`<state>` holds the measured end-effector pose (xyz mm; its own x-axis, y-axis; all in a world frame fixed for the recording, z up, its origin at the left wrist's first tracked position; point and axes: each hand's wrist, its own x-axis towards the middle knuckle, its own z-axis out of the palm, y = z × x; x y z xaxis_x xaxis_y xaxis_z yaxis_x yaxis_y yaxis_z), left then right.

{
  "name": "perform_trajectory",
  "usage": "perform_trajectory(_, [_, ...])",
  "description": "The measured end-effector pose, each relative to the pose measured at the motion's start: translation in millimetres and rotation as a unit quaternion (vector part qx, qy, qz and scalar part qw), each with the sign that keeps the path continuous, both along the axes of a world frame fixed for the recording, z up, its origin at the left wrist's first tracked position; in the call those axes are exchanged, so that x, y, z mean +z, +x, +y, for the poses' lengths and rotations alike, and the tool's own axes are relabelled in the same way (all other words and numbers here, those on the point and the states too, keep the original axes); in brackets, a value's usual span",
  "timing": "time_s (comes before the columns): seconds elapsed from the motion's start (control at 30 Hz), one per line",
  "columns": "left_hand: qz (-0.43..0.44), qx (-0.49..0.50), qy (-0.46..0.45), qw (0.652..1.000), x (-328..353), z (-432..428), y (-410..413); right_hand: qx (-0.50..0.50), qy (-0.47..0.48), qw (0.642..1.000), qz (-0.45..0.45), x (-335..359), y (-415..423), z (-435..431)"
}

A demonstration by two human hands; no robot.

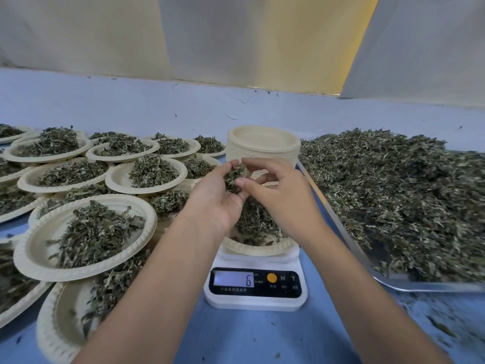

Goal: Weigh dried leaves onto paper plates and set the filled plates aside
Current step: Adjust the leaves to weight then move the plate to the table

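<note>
A white digital scale (256, 286) stands at the front middle, its display reading 6. On it sits a paper plate (258, 248) with a mound of dried leaves (253, 223). Above that plate my left hand (217, 197) cups a clump of dried leaves (233, 177), palm turned up. My right hand (278, 187) pinches at that clump with thumb and forefinger. A big heap of loose dried leaves (399, 193) fills a metal tray (425, 286) on the right.
Several filled paper plates (86, 237) lie overlapping on the left of the blue table (252, 337). A stack of unused plates (263, 145) stands behind my hands. Leaf crumbs are scattered at the front right. A pale wall rises behind.
</note>
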<state>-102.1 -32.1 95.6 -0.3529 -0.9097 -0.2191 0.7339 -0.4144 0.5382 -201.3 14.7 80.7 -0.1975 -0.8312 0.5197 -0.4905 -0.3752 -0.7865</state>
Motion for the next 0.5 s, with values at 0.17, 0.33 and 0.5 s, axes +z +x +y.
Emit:
perform_trajectory(0.17, [-0.034, 0.004, -0.024, 0.999, 0.6, 3.7, -5.8, -0.036, 0.000, 0.999, 0.033, -1.1, 5.1, 1.3])
perform_trajectory(0.33, [-0.014, 0.003, 0.000, 1.000, -1.1, 2.2, -5.8, -0.041, -0.004, 0.999, -0.009, -0.5, 4.4, 0.4])
perform_trajectory(0.5, [-0.010, 0.012, 0.031, 0.999, -0.5, -4.0, 3.2, -0.071, -0.025, 0.995, -0.067, 3.0, -6.4, -0.9])
